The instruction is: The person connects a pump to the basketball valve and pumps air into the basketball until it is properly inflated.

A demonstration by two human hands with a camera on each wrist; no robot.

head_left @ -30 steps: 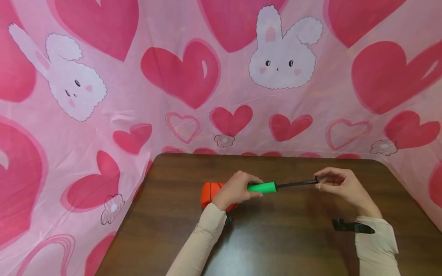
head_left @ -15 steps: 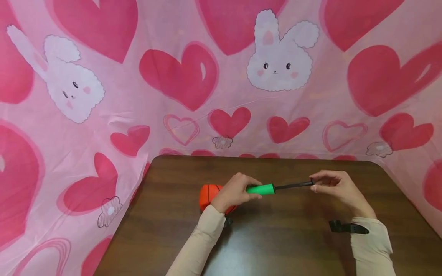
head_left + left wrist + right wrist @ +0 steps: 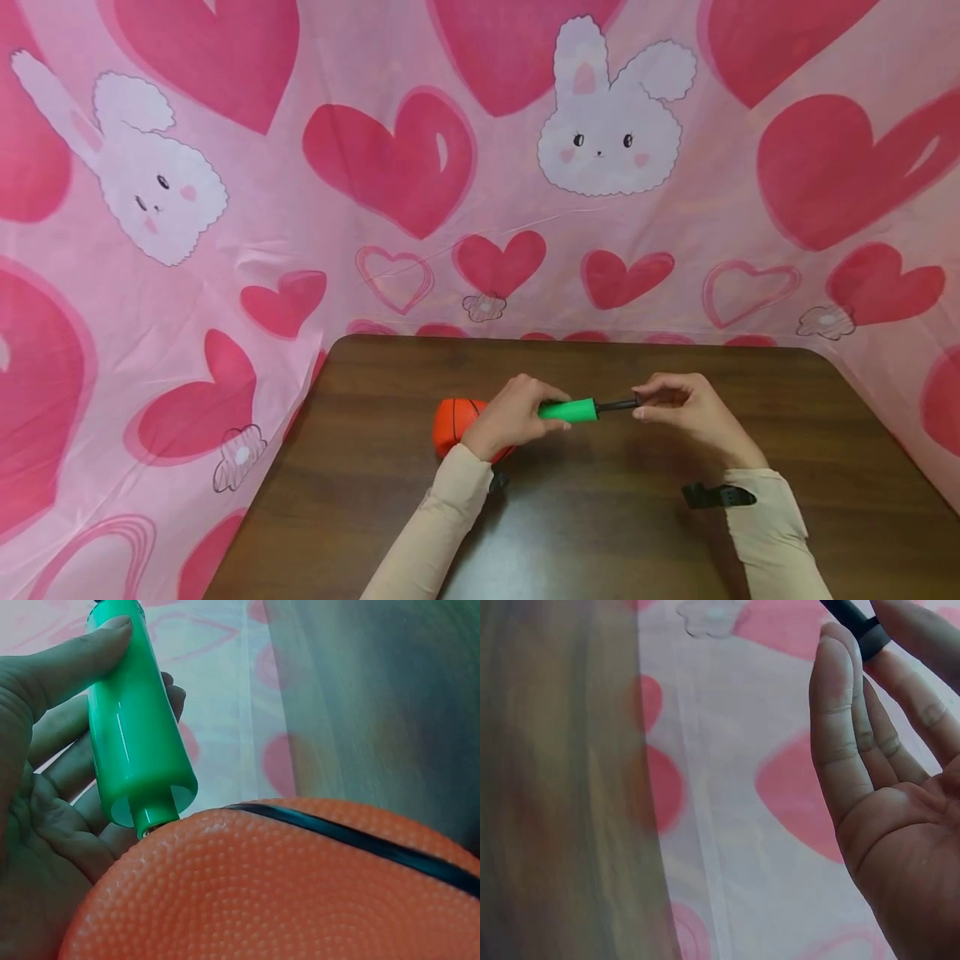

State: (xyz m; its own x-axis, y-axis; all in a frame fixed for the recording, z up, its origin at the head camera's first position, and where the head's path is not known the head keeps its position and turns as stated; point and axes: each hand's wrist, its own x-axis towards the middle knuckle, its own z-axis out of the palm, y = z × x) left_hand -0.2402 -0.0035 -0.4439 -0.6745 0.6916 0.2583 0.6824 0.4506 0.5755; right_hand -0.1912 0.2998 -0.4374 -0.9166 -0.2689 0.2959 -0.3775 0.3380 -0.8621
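A green hand pump [image 3: 577, 410] lies nearly level above the table in the head view, with its black rod [image 3: 617, 405] partly out to the right. My left hand [image 3: 517, 417] grips the green barrel, thumb along one side and fingers behind it, as the left wrist view shows. The barrel's nozzle end meets an orange ball [image 3: 285, 892] with black lines, which looks dented and not fully round in the head view. With thumb and fingertips my right hand [image 3: 690, 412] pinches the black handle [image 3: 871, 637] at the rod's end.
Under the hands is a dark wooden table [image 3: 600, 533] with rounded far corners. A pink cloth [image 3: 510, 192] printed with hearts and rabbits hangs behind it and at its sides. Black straps, one of them the right wrist strap [image 3: 720, 496], sit at both sleeves.
My right hand has moved left, pushing the rod further into the green barrel, so less of it shows. The left hand and the ball have stayed in about the same place.
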